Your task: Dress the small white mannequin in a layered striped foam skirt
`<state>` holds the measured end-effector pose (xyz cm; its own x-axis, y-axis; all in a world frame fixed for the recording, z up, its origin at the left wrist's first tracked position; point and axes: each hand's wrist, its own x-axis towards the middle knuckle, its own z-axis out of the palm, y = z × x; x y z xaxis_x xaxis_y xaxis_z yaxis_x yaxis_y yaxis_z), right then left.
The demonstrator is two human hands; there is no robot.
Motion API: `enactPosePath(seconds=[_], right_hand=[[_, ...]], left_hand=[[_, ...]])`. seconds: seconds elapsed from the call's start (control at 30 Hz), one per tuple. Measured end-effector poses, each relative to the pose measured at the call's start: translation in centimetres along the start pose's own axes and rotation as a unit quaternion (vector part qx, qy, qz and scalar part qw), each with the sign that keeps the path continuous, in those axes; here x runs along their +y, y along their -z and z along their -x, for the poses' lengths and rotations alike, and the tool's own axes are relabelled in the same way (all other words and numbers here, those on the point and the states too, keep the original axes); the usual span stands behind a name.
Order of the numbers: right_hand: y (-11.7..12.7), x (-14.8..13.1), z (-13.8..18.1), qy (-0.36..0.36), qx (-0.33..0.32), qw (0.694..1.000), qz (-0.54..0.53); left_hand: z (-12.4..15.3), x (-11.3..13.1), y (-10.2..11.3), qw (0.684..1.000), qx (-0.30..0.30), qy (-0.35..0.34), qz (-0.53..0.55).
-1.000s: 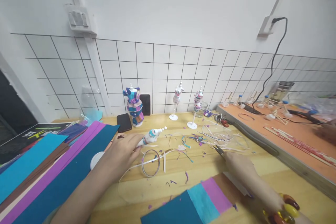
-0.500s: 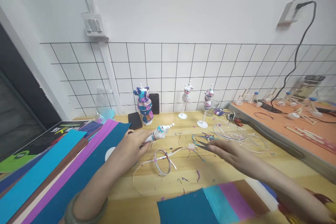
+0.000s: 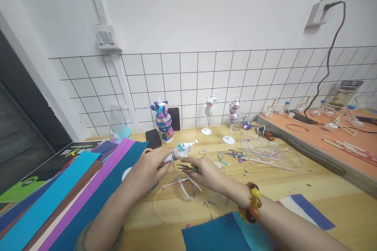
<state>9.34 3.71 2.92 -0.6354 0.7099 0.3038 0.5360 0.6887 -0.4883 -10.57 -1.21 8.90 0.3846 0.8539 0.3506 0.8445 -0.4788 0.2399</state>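
Reaching in from near left with left hand (image 3: 150,164), slanting forearm toward far right, keeping back of hand up. Gripping lower part of small white mannequin (image 3: 182,150) in curled fingers, holding it tilted above middle of table (image 3: 218,202), top end toward far right. Reaching across from near right with right hand (image 3: 210,174), palm down, wearing bead bracelet (image 3: 252,202). Pinching slim dark pointed tool (image 3: 188,168) in closed fingers, aiming tips left, just beside mannequin on its near side; unable to tell whether touching.

Versus earlier: bringing tool leftward, from right of the scraps (image 3: 234,155) a second ago to close by the mannequin now, narrowing gap between hands. Keeping left grip and mannequin tilt about the same. Now hiding purple band of striped sheet (image 3: 216,232) under right forearm. Leaving standing mannequins (image 3: 163,122) upright at far side, as before.
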Motion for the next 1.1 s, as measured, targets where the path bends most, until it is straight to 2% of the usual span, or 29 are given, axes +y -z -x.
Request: enactPosePath(seconds=[0.1, 0.2, 0.33, 0.47, 0.8, 0.93, 1.1], right_hand=[[0.0, -0.8, 0.1, -0.008, 0.014, 0.999, 0.036], [0.7, -1.9, 0.5, -0.015, 0.015, 0.992, 0.125], [1.6, -3.5, 0.8, 0.004, 0.015, 0.966, 0.258], [1.7, -4.5, 0.7, 0.004, 0.028, 0.946, 0.322], [2.2, -6.8, 0.1, 0.015, 0.028, 0.935, 0.353], [2.0, -7.0, -0.2, 0.025, 0.027, 0.930, 0.365], [1.8, -6.9, -0.5, 0.023, 0.026, 0.938, 0.345]], left_hand=[[0.1, -0.2, 0.2, 1.000, 0.006, -0.001, 0.008], [0.2, -0.2, 0.5, 1.000, 0.006, -0.007, 0.009], [0.3, 0.3, 0.8, 1.000, 0.004, -0.007, -0.009], [0.3, 0.8, 0.9, 0.999, 0.005, -0.005, -0.046], [0.6, 1.4, 0.9, 0.995, 0.008, -0.015, -0.096], [0.7, 1.9, 1.2, 0.994, 0.000, -0.015, -0.108], [0.7, 2.0, 1.3, 0.993, 0.000, -0.014, -0.114]])
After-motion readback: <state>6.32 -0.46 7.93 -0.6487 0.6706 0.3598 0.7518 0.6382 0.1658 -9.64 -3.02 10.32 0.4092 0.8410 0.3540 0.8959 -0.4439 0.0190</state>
